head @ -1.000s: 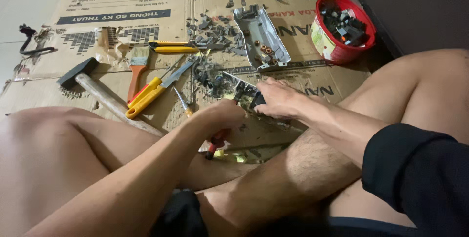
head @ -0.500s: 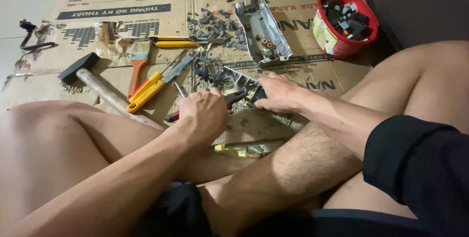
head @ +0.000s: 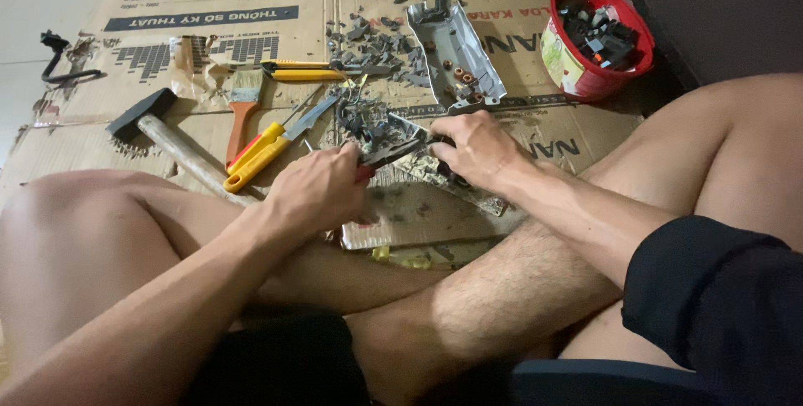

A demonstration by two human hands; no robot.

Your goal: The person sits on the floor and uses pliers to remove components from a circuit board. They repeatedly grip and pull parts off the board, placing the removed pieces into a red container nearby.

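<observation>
The circuit board (head: 435, 170) lay flat on the cardboard sheet (head: 251, 5) between the two hands, a pale, grimy panel studded with small dark components, its far end crowded with grey and black parts. The right hand (head: 477, 151) pressed down on the board's upper edge, fingers curled over it and gripping it. The left hand (head: 322, 188) was clenched around the red-handled pliers (head: 386, 153), whose dark jaws reached across to the board's near end, just beside the right hand's fingertips; whether the jaws pinched a part could not be told.

Beyond the hands lay a heap of grey broken pieces (head: 372, 42) and a silver metal housing (head: 456, 55) with small copper-coloured coils inside. Further off to the right stood a red bucket (head: 585, 80) holding dark blocky parts. To the left of the left hand lay yellow-handled cutters (head: 259, 151), a paintbrush (head: 242, 101), a hammer (head: 159, 134) and a yellow utility knife (head: 305, 70).
</observation>
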